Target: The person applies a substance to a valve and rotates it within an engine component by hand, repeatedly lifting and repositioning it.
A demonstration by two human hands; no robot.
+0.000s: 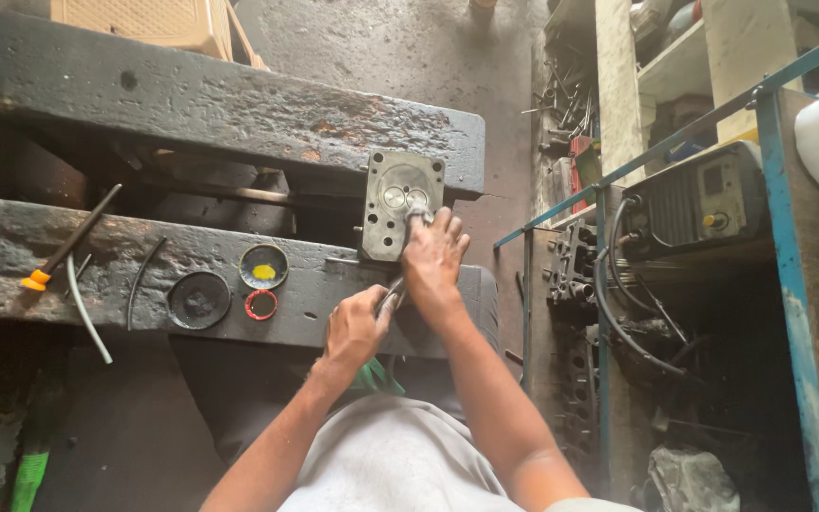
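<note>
A grey metal cylinder head (398,201) with two round valve seats lies across the gap between two blackened wooden beams. My right hand (433,258) rests on its lower right part, fingers pinching a small metal piece at one valve seat. My left hand (357,327) is just below, shut on a thin metal tool whose tip points up toward the head. A green cloth (373,377) shows under my left wrist.
On the near beam (11,275) lie a round black cap (198,300), a small tin with yellow paste (263,265), a red ring (261,304), an orange-handled screwdriver (68,242) and a grey wire (87,313). A blue-framed rack (779,237) with a machine and hoses stands right.
</note>
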